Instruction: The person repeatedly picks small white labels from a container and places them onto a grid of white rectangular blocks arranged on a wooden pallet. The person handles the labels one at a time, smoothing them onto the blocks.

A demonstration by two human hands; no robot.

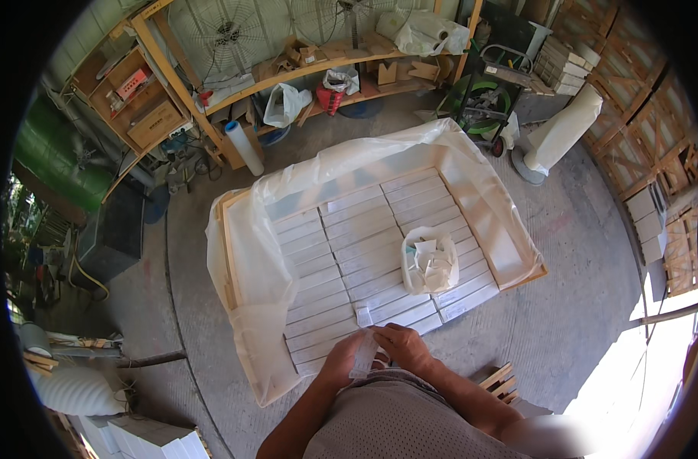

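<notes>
We are gripping a small packet (363, 353) with both hands, left (341, 361) and right (403, 346) (crate (234, 252) is already looking fully lined with boxes (364, 245)).

Small packet (364, 353): translucent white, between both hands; long boxes (364, 252): white, in even rows; liner sheet (249, 260): milky, translucent; crate frame (228, 260): pale yellow wood; bag of packets (429, 264): clear over white; floor (571, 306): grey concrete; shelving (211, 99): orange-yellow; shirt (402, 421): grey, finely speckled; roll (244, 148): white, blue-capped.
</notes>
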